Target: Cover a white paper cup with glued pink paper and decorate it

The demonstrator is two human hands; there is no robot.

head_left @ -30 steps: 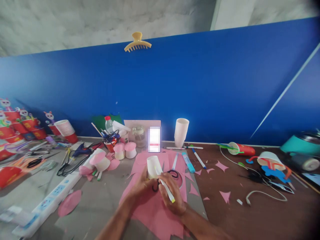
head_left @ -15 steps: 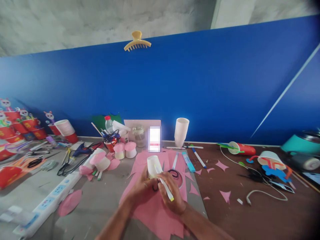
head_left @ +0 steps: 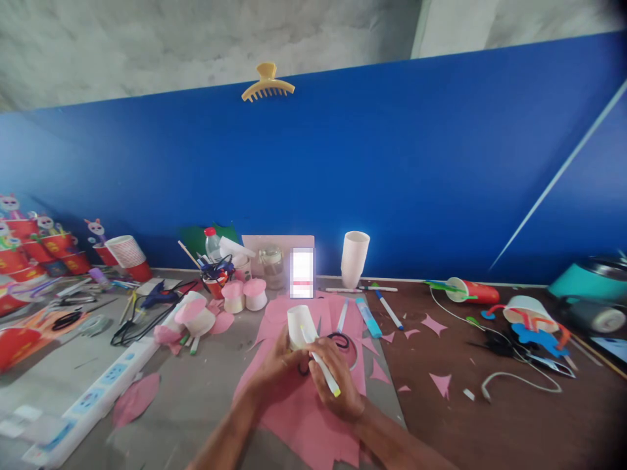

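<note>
My left hand (head_left: 280, 359) is closed around a white paper cup (head_left: 296, 321), which is held tilted over pink paper (head_left: 294, 418). In my right hand (head_left: 337, 378) is a white marker with a yellow end (head_left: 326, 372); its upper part lies against the cup's side. My fingers cover the marker's tip, so I cannot make out its contact with the cup. Black-handled scissors (head_left: 339, 340) lie on the paper just beyond my right hand, partly hidden. Beside them are a white-and-blue pen (head_left: 343, 314) and a light blue tube (head_left: 369, 318).
A stack of white cups (head_left: 354, 258) stands against the blue partition (head_left: 392, 163). Cups with pink paper tops (head_left: 255, 294) stand at left, near a white power strip (head_left: 81, 401). Pink scraps (head_left: 440, 384), a red cup (head_left: 477, 292) and a white cable (head_left: 524, 378) lie at right.
Both hands keep their grip on the cup and the marker, almost in the same place. The whole view has shifted very slightly.
</note>
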